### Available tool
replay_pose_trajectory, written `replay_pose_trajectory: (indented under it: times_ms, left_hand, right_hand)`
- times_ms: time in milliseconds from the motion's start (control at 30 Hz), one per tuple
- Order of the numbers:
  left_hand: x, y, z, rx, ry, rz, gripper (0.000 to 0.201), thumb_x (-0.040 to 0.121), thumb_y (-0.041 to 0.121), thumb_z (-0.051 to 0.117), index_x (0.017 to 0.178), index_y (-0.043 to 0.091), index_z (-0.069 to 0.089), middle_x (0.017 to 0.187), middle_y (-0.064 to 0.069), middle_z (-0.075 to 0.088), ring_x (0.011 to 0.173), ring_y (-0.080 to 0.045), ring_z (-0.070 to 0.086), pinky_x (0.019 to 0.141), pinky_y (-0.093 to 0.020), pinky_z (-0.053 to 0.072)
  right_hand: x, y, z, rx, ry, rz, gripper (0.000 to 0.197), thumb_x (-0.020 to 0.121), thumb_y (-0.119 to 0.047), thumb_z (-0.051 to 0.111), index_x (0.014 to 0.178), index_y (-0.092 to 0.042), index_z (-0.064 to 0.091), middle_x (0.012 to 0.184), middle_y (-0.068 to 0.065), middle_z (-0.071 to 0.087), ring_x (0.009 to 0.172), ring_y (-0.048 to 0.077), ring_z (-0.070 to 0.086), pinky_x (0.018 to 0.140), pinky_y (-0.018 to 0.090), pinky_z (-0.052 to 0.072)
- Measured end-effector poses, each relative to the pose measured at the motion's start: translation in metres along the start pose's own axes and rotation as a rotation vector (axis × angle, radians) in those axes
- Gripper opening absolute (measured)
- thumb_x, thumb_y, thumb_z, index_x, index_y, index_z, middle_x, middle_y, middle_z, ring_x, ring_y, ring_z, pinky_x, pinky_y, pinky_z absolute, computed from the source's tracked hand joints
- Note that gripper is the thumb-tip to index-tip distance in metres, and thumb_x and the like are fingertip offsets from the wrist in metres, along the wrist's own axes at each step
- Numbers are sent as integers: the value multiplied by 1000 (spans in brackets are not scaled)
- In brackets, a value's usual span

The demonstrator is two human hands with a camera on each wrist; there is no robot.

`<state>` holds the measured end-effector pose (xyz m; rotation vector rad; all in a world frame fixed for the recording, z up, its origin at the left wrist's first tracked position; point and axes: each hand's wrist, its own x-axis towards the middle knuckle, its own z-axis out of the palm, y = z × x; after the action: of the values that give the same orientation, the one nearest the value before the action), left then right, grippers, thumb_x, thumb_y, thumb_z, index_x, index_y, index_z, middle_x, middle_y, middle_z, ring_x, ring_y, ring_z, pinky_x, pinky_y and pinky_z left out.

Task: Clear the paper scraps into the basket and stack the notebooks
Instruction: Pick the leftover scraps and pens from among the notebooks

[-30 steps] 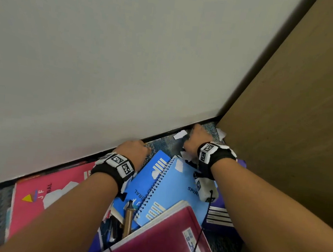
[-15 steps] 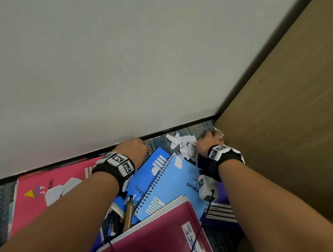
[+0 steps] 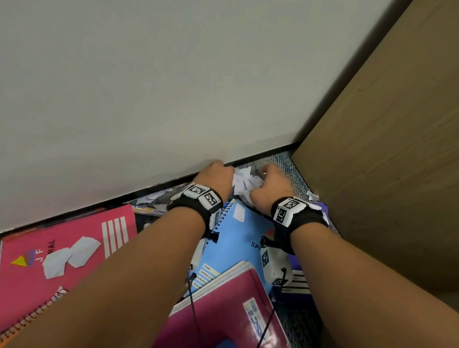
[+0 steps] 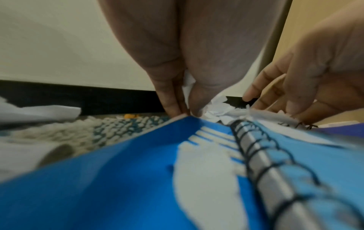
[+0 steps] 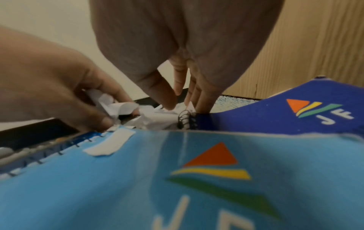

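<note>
Scraps of crumpled white paper (image 3: 244, 183) sit mid-frame between your left hand (image 3: 216, 176) and right hand (image 3: 271, 184), fingers of both curled onto the heap.

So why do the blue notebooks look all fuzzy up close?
Both wrist views sit right against the covers, so the light blue notebook and darker blue notebook blur and stretch; the head view is sharper, showing the paper scraps clearly.

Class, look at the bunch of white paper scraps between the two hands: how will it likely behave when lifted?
The paper scraps look crumpled and thin, so probably very light and floppy. They are separate pieces, so some may slip out unless the left hand and right hand cup them together.
</note>
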<state>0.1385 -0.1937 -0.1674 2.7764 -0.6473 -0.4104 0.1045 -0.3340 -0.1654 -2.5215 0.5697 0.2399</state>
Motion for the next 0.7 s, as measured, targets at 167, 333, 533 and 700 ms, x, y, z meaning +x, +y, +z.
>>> replay_pose_trajectory:
  times_ms: [167, 333, 533, 700]
  left_hand:
    - [10, 20, 7, -61, 41, 1, 54, 88, 2, 50, 137, 14, 32, 124, -19, 40, 96, -39, 59, 77, -43, 51]
    - [20, 29, 15, 135, -141, 114, 80, 89, 21, 57, 151, 36, 9, 157, -8, 2, 115, -42, 45, 87, -46, 47]
    - [18, 23, 13, 212, -182, 170, 48, 98, 14, 35, 145, 12, 30, 143, -13, 41, 124, -38, 41, 100, -42, 36]
    - [5, 24, 1, 257, -153, 151, 31, 96, 6, 38, 117, 4, 62, 116, -16, 63, 110, -33, 59, 89, -39, 48]
  right_hand:
    - [-6, 4, 2, 22, -8, 3, 64, 76, -20, 68, 133, -13, 41, 136, 13, 39, 117, 33, 51, 101, 39, 43]
    - [0, -1, -3, -61, -103, 63, 99, 74, -28, 70, 151, -16, 10, 158, 16, -3, 134, 41, 37, 110, 42, 36]
    - [8, -11, 6, -396, -198, -12, 57, 80, -44, 57, 131, -19, 51, 134, 11, 49, 123, 31, 46, 102, 34, 41]
    - [-7, -8, 14, -372, -75, -139, 30, 94, -15, 52, 120, -9, 64, 111, 17, 54, 101, 32, 59, 87, 31, 46]
